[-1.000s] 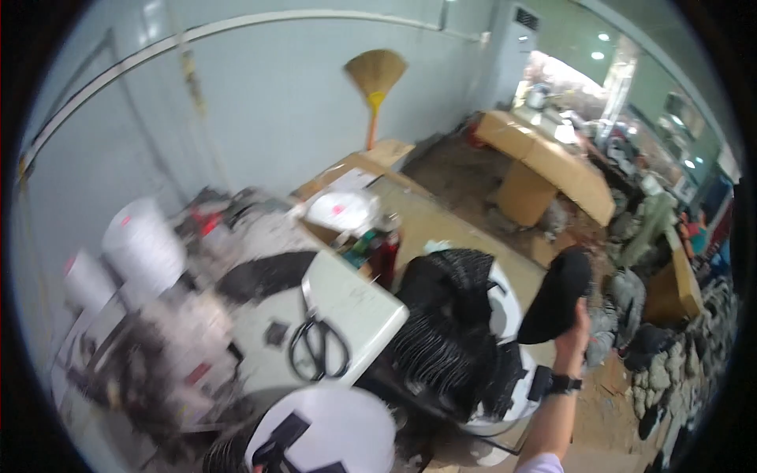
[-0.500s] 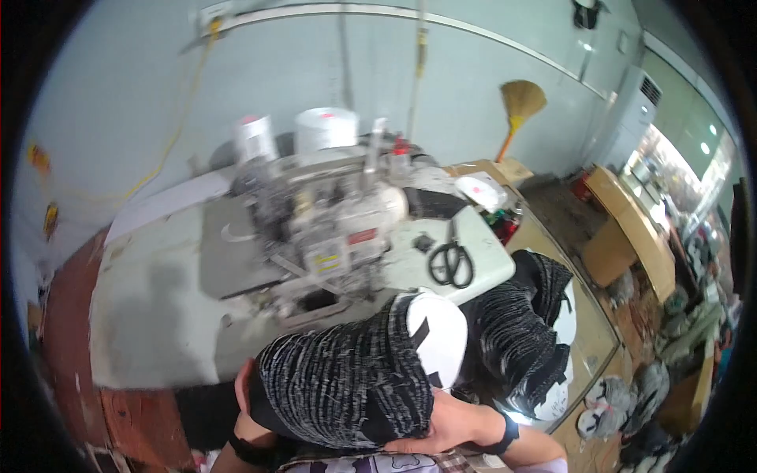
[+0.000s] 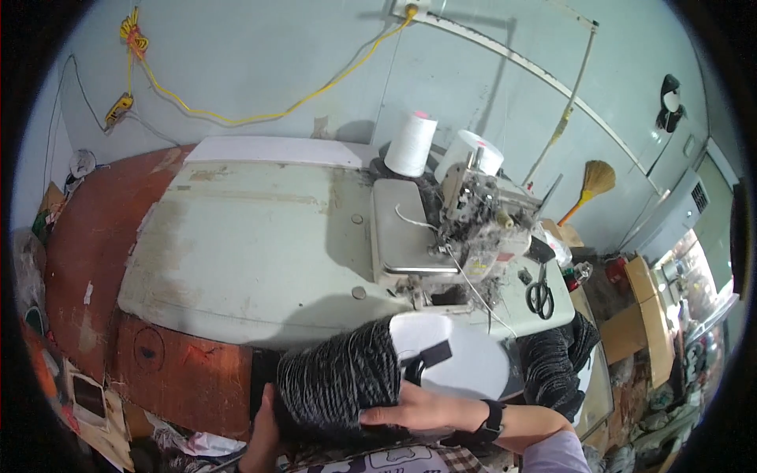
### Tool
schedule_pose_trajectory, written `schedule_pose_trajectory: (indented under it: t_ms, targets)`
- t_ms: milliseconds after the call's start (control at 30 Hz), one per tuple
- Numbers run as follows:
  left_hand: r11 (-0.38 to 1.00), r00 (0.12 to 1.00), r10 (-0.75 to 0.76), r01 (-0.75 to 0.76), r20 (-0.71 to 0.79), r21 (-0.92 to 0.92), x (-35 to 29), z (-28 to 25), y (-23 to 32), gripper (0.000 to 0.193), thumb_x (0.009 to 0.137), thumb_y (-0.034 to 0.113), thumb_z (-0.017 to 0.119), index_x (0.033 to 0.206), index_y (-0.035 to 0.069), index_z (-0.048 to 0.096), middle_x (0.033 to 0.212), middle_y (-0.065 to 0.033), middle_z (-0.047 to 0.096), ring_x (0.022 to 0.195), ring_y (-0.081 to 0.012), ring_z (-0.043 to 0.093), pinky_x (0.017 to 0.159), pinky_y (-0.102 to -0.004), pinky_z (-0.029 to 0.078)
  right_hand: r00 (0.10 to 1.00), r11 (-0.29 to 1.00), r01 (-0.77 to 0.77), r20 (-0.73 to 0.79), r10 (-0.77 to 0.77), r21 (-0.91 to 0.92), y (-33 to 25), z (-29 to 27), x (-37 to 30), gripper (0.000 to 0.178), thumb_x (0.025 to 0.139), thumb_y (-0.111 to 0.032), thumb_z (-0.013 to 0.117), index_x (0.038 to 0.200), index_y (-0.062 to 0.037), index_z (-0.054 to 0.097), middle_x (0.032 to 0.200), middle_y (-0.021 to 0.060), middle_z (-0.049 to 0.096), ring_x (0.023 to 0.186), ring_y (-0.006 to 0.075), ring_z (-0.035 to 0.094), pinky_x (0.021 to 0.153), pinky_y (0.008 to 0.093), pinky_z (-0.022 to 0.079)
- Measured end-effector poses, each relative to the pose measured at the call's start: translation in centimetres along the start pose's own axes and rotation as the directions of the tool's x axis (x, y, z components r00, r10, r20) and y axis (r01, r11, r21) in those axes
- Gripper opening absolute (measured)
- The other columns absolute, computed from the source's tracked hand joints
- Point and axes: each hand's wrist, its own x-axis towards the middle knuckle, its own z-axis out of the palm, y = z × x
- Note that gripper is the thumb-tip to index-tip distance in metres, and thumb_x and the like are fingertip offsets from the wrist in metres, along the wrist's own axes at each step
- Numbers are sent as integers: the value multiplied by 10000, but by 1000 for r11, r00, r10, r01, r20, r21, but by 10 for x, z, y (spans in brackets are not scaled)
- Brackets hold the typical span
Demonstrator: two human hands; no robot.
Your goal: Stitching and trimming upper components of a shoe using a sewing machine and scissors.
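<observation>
A thick stack of ribbed black-and-grey knit pieces [image 3: 337, 378] lies on its side just in front of me. A broad white oval, sole-shaped piece [image 3: 473, 364] shows at its right end, with a dark tab [image 3: 436, 354] on it. My right hand [image 3: 422, 408] closes on the stack's right end, thumb pressed across the knit. At the opposite end my left hand [image 3: 266, 430] grips the stack, most of its fingers hidden behind. Right of the stack, a second bundle of the same knit [image 3: 556, 366] rests near the table's right end.
A lint-covered sewing machine [image 3: 481, 229] stands on the pale table [image 3: 260, 244], white thread trailing from it. Black scissors [image 3: 540, 298] lie on its right. Behind are white thread cones [image 3: 412, 144]. A red-brown board [image 3: 177, 374] borders the table's near left. A broom [image 3: 593, 183] leans on the wall.
The view has swung left, bringing more of the table and wall into sight. The stack has turned in my hands, showing more of its white end. Both hands still hold it.
</observation>
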Motion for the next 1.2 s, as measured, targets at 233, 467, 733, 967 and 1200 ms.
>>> schedule_pose_trajectory:
  t_ms: [233,467,733,967,1200]
  targets:
    - [-292,397,758,-501,517,814,-81,-44,85,240,772,119,683,979,1,647,840,-156,675,713,-297,668,675,-353,526,937,938,-321,191,293,133,3,-1,32,630,899,-361,645,1374,-14,418,1251,92,569,1127,138,522,982,295,412]
    - [-263,346,292,-867,892,423,-141,118,189,306,836,195,696,1061,-5,644,859,-106,690,745,-167,680,654,-273,526,931,986,-138,353,96,94,-20,-7,22,629,928,-381,618,1374,15,420,1282,93,554,1169,166,511,1024,307,387]
    - [-363,505,-388,-853,771,376,32,214,110,519,903,237,615,1354,39,453,1262,-197,563,1175,-306,539,983,-390,427,961,648,127,-69,-268,-751,-2,-142,-36,688,824,-466,684,1338,-52,486,1283,194,537,1191,315,508,990,397,412]
    - [-49,426,-517,-881,743,471,77,228,104,560,875,200,661,1386,123,445,1321,-163,537,1245,-274,495,1034,-387,393,798,300,-106,-261,-543,-948,52,-89,-40,675,810,-430,673,1355,-90,464,1222,171,503,1067,303,547,843,405,474]
    - [100,443,-412,-846,796,523,50,184,145,540,899,258,653,1380,97,469,1337,-124,535,1207,-206,511,1019,-348,406,889,906,348,-223,-401,-242,38,-112,-74,499,851,-306,724,1245,-40,570,1184,160,467,955,235,581,843,297,489]
